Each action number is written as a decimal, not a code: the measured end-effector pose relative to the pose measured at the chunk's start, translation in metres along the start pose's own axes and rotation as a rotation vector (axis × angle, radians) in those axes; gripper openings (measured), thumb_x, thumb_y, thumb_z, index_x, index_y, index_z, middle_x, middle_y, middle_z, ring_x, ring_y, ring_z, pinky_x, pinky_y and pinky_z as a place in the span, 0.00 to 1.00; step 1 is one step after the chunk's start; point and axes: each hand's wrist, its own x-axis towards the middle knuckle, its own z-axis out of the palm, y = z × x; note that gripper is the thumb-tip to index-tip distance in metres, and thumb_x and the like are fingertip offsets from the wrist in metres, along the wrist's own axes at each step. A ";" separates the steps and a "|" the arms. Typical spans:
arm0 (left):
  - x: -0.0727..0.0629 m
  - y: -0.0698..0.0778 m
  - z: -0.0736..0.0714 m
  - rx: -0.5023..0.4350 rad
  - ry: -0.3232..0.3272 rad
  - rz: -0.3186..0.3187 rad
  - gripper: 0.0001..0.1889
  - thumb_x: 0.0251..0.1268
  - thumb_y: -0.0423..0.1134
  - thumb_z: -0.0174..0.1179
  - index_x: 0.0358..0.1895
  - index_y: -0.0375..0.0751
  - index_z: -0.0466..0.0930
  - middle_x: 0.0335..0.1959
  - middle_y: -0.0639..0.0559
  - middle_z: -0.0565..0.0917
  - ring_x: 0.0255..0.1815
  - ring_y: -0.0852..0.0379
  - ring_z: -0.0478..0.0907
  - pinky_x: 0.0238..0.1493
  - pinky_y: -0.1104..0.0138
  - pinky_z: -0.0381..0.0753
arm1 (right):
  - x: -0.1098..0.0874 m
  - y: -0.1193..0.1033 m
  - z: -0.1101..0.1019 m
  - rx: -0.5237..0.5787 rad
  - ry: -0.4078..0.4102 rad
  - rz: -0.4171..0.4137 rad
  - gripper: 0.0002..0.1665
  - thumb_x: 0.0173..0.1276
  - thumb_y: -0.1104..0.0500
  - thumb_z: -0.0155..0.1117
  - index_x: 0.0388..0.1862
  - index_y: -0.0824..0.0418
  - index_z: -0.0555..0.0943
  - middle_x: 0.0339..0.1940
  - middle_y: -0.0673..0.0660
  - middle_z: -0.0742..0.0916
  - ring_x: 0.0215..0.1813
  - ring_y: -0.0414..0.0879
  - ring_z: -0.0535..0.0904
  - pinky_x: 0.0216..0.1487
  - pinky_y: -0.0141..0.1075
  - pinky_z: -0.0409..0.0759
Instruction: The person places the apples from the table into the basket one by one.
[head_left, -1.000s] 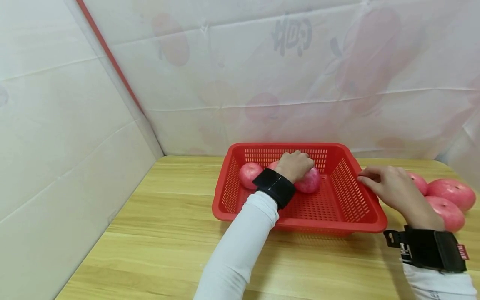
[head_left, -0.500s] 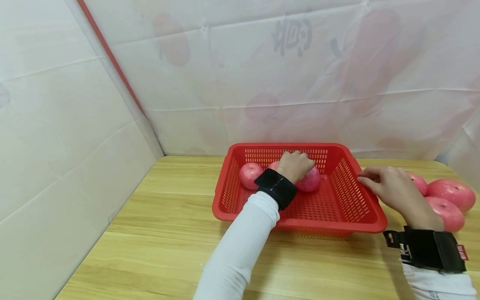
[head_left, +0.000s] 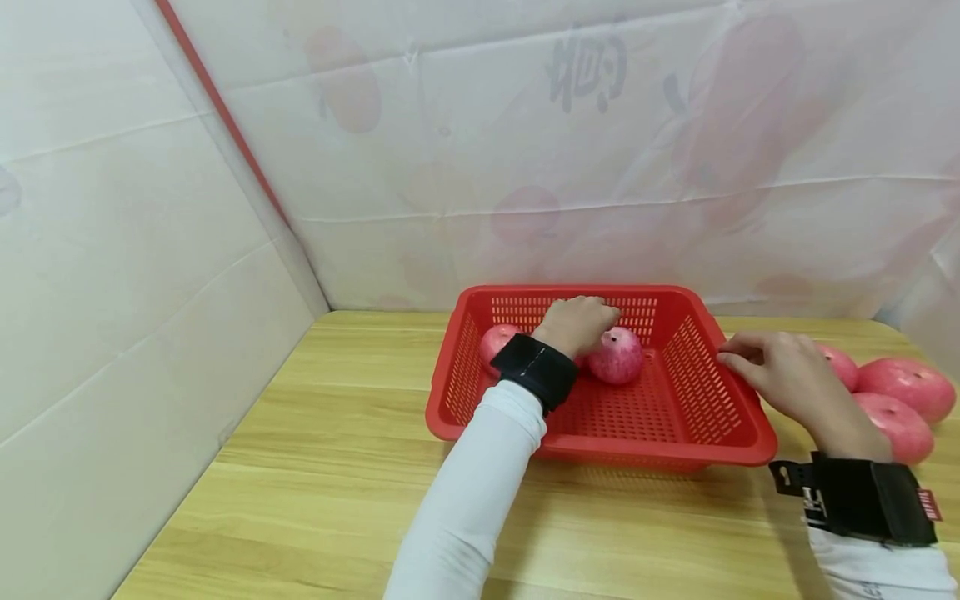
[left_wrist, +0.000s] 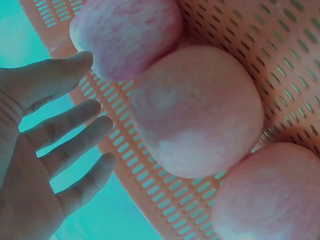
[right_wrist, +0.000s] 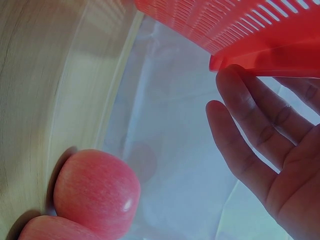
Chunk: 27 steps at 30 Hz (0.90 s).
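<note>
A red plastic basket (head_left: 600,448) with slotted walls stands on the table. My left hand (head_left: 573,323) is over it, fingers spread and apart from the fruit in the left wrist view. To the hand's right lies a pomegranate (head_left: 615,356), mottled pink with a small crown. A pink apple (head_left: 498,343) sits at the basket's left end, partly behind my wrist. Another apple (left_wrist: 200,112) lies between them in the left wrist view, mostly hidden in the head view. My right hand (head_left: 795,379) holds the basket's right rim, its fingertips (right_wrist: 231,80) against the rim from outside.
Several large apples (head_left: 903,387) lie together on the wooden table (head_left: 315,483), right of the basket and beside my right wrist. White printed sheeting (head_left: 450,167) walls in the back and the left side. Both wrists wear black straps.
My left hand has come off the pomegranate and moved a little left and up, uncovering its crown. The pomegranate stays in its place. My right hand keeps its hold on the rim.
</note>
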 end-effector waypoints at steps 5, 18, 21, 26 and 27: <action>-0.006 -0.006 -0.005 -0.032 0.006 -0.002 0.14 0.75 0.42 0.60 0.59 0.55 0.85 0.50 0.57 0.84 0.52 0.60 0.78 0.47 0.62 0.82 | -0.002 0.001 -0.001 0.007 0.013 -0.009 0.10 0.68 0.65 0.69 0.41 0.74 0.86 0.27 0.57 0.87 0.27 0.47 0.79 0.24 0.31 0.73; -0.023 -0.033 -0.016 -0.115 0.022 -0.047 0.15 0.69 0.42 0.66 0.57 0.50 0.86 0.47 0.55 0.83 0.48 0.58 0.77 0.45 0.63 0.81 | 0.000 0.002 -0.001 -0.016 0.022 -0.017 0.10 0.67 0.65 0.70 0.40 0.74 0.86 0.27 0.60 0.87 0.29 0.52 0.80 0.26 0.32 0.73; -0.027 -0.040 -0.017 -0.137 0.028 -0.060 0.16 0.68 0.43 0.66 0.57 0.50 0.86 0.47 0.55 0.83 0.48 0.58 0.77 0.46 0.63 0.81 | 0.000 0.002 -0.001 -0.025 0.028 -0.023 0.09 0.67 0.65 0.71 0.39 0.73 0.86 0.27 0.59 0.87 0.29 0.52 0.80 0.26 0.31 0.72; -0.036 -0.049 -0.020 -0.138 0.025 -0.084 0.14 0.68 0.42 0.66 0.55 0.49 0.87 0.45 0.55 0.84 0.45 0.57 0.77 0.46 0.62 0.81 | 0.000 0.002 -0.002 -0.023 0.020 -0.020 0.10 0.67 0.65 0.71 0.39 0.73 0.86 0.26 0.58 0.87 0.29 0.51 0.80 0.26 0.33 0.73; -0.037 -0.051 -0.020 -0.134 0.025 -0.085 0.14 0.68 0.42 0.67 0.55 0.49 0.87 0.44 0.55 0.84 0.45 0.57 0.78 0.46 0.62 0.81 | 0.000 0.002 -0.002 -0.021 0.015 -0.017 0.10 0.67 0.65 0.70 0.40 0.74 0.85 0.26 0.58 0.87 0.29 0.51 0.80 0.26 0.33 0.73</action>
